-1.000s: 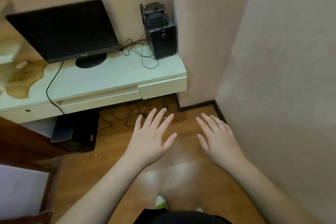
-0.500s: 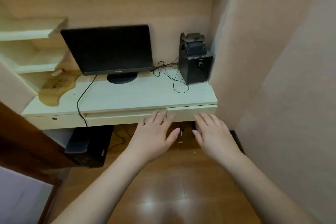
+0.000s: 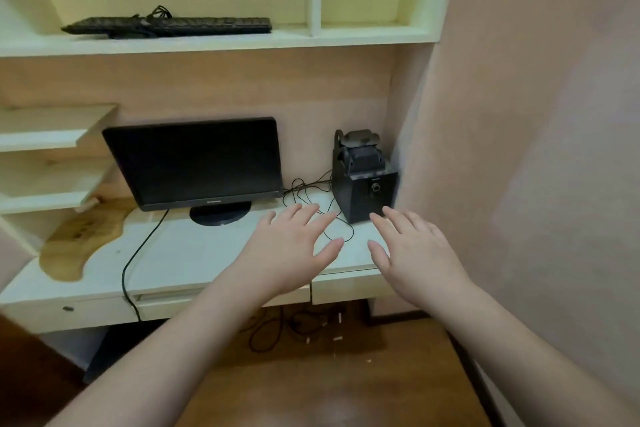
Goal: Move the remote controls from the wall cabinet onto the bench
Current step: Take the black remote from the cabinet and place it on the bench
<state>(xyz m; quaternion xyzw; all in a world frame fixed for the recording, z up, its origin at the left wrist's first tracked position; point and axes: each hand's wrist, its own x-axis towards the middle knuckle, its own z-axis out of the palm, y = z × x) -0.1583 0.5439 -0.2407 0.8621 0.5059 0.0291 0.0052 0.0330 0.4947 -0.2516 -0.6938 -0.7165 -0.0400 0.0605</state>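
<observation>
My left hand (image 3: 289, 246) and my right hand (image 3: 414, 253) are stretched out side by side, palms down, fingers straight and spread, holding nothing. They hover in front of a pale desk surface (image 3: 180, 253). Above it a cream wall cabinet (image 3: 214, 43) has open shelves. On its left shelf lies a long black keyboard (image 3: 169, 26) with a bundle of cable on top. The narrow compartment to the right looks bare. No remote control can be made out in this view, and no bench shows.
A black monitor (image 3: 197, 163) stands on the desk, and a black speaker (image 3: 363, 180) with a smaller unit on top stands at the right with loose cables beside it. Small shelves step down at the left. A pink wall closes the right side. Cables lie on the wooden floor below.
The view has tilted up from the floor to the desk and the cabinet shelves. Both hands have risen with it, staying flat and spread.
</observation>
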